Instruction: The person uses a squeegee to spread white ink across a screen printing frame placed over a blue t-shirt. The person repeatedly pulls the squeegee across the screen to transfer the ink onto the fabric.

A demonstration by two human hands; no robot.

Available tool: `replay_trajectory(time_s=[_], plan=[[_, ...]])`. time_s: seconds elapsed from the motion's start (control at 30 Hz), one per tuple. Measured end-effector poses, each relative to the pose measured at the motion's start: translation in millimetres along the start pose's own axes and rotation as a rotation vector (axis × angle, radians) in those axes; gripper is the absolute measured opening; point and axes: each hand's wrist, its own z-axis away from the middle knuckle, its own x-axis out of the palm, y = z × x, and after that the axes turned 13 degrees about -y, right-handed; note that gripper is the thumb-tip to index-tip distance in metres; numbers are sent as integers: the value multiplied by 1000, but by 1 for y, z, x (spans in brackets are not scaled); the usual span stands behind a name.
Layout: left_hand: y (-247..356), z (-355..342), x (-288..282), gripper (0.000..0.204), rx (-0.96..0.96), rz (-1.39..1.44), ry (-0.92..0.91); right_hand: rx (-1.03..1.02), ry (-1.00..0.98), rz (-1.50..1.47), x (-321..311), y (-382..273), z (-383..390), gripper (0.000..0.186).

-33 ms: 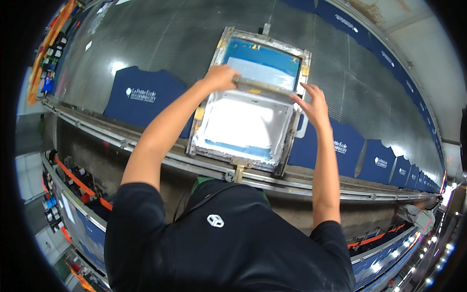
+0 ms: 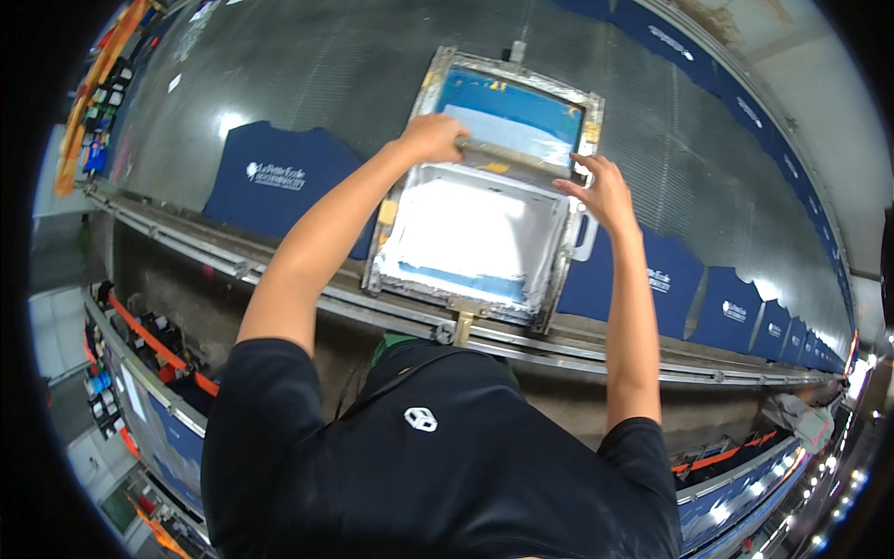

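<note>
A screen-printing frame (image 2: 557, 270) with worn metal edges lies in front of me on the long table. Its far part shows blue mesh (image 2: 507, 98); bright white ink (image 2: 466, 219) fills much of the near part. Across the middle, between the two, rests a squeegee (image 2: 523, 162). My left hand (image 2: 433, 138) is closed over the squeegee's left end. At the other end, my right hand (image 2: 603, 191) has its thumb on the near side and its fingertips on the far side. What lies beneath the frame is hidden.
Navy printed fabric pieces lie left (image 2: 270, 186) and right (image 2: 666, 289) of the frame, with several more along the far edge (image 2: 670, 45). A metal rail (image 2: 363, 303) runs along the table's near edge. A white loop handle (image 2: 586, 239) juts from the frame's right side.
My right hand's fingers have drawn in slightly around the squeegee's right end. The whole view has shifted a little; the squeegee is in about the same place on the screen.
</note>
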Motion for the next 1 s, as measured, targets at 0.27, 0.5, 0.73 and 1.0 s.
replay_trajectory(time_s=[0.27, 0.5, 0.73, 1.0], plan=[[-2, -30, 24, 34, 0, -36, 71, 118, -138, 31, 54, 26, -20, 43], [24, 127, 119, 31, -189, 56, 74, 36, -124, 62, 117, -49, 79, 33], [64, 221, 180, 37, -130, 58, 232, 5, -69, 48, 158, -76, 187, 52], [52, 181, 88, 22, -66, 45, -124, -15, -132, -6, 80, -83, 140, 28]])
